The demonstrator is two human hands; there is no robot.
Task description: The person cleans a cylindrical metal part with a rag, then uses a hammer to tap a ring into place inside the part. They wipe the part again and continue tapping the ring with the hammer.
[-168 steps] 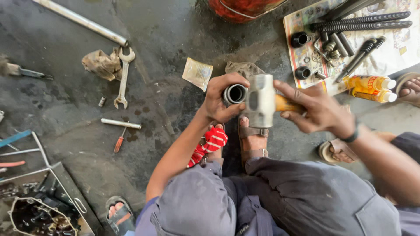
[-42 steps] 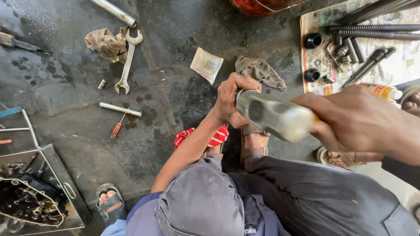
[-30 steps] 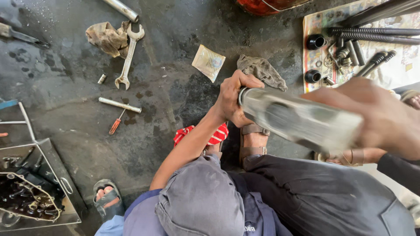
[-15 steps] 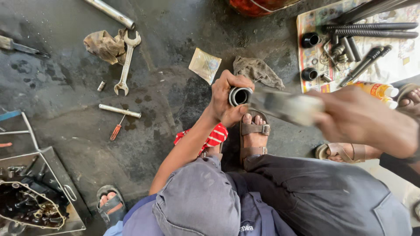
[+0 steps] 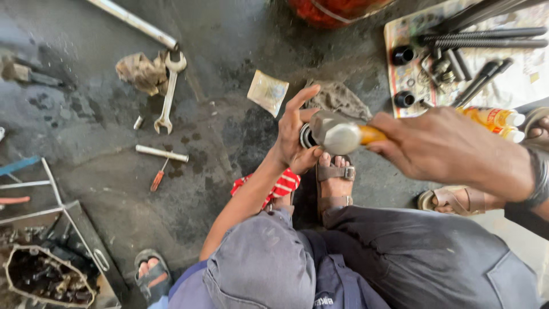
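My left hand [image 5: 290, 140] is wrapped around a short metal sleeve [image 5: 307, 136] held upright just above my sandalled foot [image 5: 334, 178], with the index finger lifted. My right hand [image 5: 452, 150] grips the orange handle of a steel hammer [image 5: 338, 134]. The hammer's head sits right at the sleeve's top and hides most of it. A grey rag [image 5: 342, 98] lies on the floor just behind them.
On the oily floor to the left lie a spanner [image 5: 168, 94], a rag [image 5: 140, 71], a pipe [image 5: 134, 22], a rod [image 5: 162, 153] and a screwdriver [image 5: 157, 178]. A mat [image 5: 400, 86] at the top right holds bolts and black sleeves. Parts tray [image 5: 86, 240] lower left.
The hammer was raised close to the camera, then came down onto the sleeve. My left hand kept hold of the sleeve and its index finger has lifted.
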